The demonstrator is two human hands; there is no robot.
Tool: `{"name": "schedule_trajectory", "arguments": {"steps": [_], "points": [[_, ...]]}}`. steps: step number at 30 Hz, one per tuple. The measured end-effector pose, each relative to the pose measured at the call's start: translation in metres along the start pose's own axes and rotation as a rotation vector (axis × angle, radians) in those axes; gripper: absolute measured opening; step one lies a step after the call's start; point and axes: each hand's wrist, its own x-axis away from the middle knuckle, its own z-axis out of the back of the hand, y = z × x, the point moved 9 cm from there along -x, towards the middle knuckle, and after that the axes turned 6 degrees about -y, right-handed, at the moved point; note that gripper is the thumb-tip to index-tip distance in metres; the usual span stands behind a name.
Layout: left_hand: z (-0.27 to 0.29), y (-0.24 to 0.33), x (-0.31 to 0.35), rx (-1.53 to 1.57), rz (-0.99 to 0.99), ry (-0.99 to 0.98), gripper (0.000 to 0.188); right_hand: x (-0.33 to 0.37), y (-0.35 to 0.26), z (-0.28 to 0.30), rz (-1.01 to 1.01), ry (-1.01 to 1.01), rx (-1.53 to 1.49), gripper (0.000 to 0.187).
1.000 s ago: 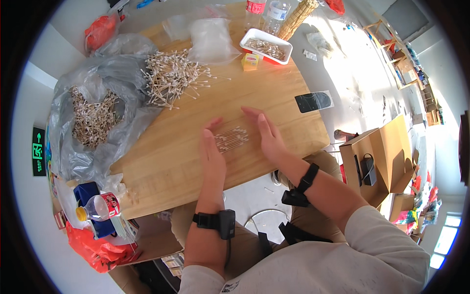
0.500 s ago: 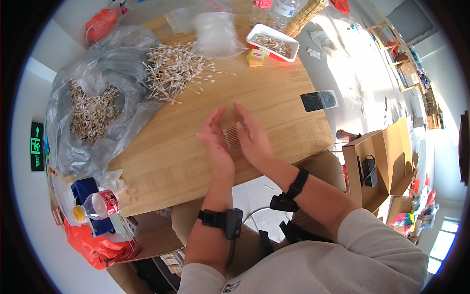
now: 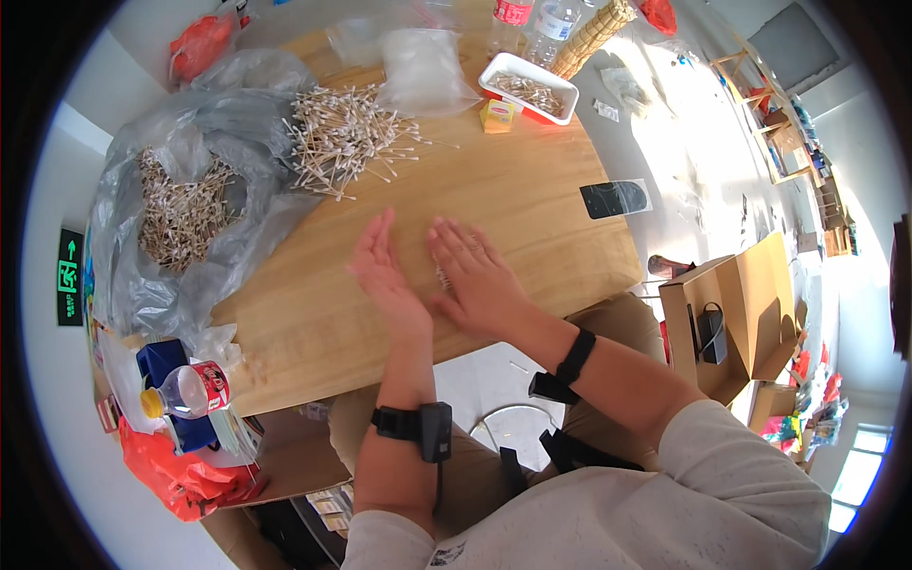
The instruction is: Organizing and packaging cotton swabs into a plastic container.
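Note:
My right hand lies flat on the wooden table with its fingers stretched out, covering most of a small row of cotton swabs. Only a few swab ends peek out at its left edge. Just to the left, my left hand is raised on its edge, fingers extended, apart from the swabs and holding nothing; it is slightly blurred. Beyond both hands spreads a loose heap of cotton swabs. More swabs fill a grey plastic bag on the left.
A white tray of swabs, a small yellow box, clear bags and bottles stand at the far side. A dark flat phone-shaped item lies at the right edge. A yellow-capped bottle is at lower left; an open carton stands right.
My left hand has moved left, away from the swabs. My right hand has turned from upright on its edge to palm down over the row, hiding most of it.

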Motion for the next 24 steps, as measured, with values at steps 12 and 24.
{"name": "schedule_trajectory", "arguments": {"steps": [12,24], "points": [[-0.051,-0.016,0.018,0.099,0.025,-0.232,0.088,0.006,0.054,0.006,-0.28,0.294,-1.325,0.063],[-0.051,-0.012,0.017,-0.295,-0.04,-0.36,0.081,0.019,0.057,0.031,-0.343,0.292,-1.187,0.059]]}}
